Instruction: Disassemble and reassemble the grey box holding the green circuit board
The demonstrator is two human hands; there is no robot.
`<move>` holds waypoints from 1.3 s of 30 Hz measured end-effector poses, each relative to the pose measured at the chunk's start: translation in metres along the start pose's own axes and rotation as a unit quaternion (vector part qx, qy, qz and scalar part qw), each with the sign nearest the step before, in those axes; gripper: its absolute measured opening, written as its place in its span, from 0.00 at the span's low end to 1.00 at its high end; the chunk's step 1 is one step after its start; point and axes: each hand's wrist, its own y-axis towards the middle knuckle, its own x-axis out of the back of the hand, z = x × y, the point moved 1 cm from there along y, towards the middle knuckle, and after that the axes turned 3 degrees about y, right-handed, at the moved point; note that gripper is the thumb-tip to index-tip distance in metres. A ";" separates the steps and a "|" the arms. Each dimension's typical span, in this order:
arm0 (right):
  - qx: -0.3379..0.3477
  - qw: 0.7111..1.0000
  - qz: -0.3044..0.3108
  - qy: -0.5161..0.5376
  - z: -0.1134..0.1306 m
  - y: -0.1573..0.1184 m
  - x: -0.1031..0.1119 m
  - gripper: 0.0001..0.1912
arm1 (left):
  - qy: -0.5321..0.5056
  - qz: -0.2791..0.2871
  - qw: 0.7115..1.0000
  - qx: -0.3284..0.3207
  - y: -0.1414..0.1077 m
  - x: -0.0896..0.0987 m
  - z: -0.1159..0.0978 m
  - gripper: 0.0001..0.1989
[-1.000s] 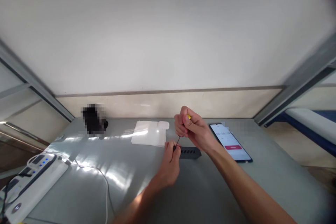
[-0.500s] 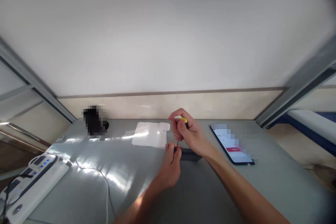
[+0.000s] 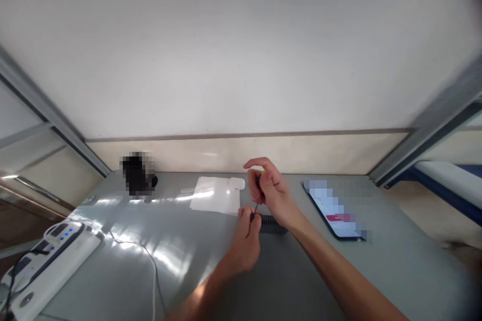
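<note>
My right hand (image 3: 271, 191) is closed round the handle of a screwdriver (image 3: 261, 180) with a dark and yellow grip, its index finger curled out to the left. The thin shaft points down to the fingertips of my left hand (image 3: 246, 241). Those fingers pinch a small dark part (image 3: 252, 216) at the left end of a black slotted device (image 3: 274, 223), which lies on the grey table. What the screwdriver's tip touches is hidden by the fingers.
White papers (image 3: 215, 195) and a small white case (image 3: 237, 183) lie behind my hands. A phone (image 3: 333, 213) is on the right, a black object (image 3: 136, 175) at the back left. A white power strip (image 3: 48, 261) and cables (image 3: 150, 256) occupy the left.
My right hand has turned a little round the screwdriver, so less of its yellow end shows. My left hand keeps its pinch. The whole view has shifted slightly.
</note>
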 end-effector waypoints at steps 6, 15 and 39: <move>0.034 0.997 0.009 -0.065 0.013 0.005 -0.007 0.21 | -0.008 0.011 1.000 0.011 -0.001 0.001 -0.004 0.16; -0.028 0.998 -0.043 0.044 -0.002 0.005 -0.002 0.23 | 0.011 0.008 1.000 0.005 0.001 0.000 0.002 0.16; -0.005 1.000 0.008 -0.009 0.006 0.006 -0.001 0.18 | 0.017 -0.004 1.000 0.020 0.002 0.000 0.004 0.22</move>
